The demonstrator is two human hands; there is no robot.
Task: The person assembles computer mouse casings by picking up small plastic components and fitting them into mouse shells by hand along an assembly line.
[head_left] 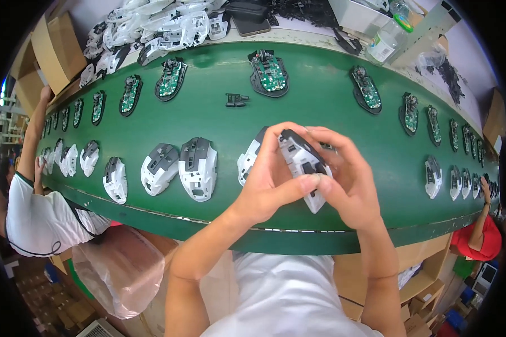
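Observation:
Both my hands grip a white and black computer mouse shell (pixel 298 153) above the near half of the green work surface, its pale tapered end pointing toward me. My left hand (pixel 262 188) wraps its left side; my right hand (pixel 351 182) wraps the right side. Both thumbs meet on the part near its lower end. Partly hidden behind my left hand lies another mouse shell (pixel 246 163). To the left are a pair of grey-topped white shells, one (pixel 198 171) beside the other (pixel 160 168). Beyond my hands sits a black mouse base with a green circuit board (pixel 271 74).
More circuit-board bases (pixel 366 90) line the far side of the green surface (pixel 320 112). Small black parts (pixel 236 100) lie mid-surface. White shells are piled (pixel 157 25) at the back, near a phone (pixel 252 27) and a green-capped jar (pixel 389 39). Co-workers' arms reach in at both ends.

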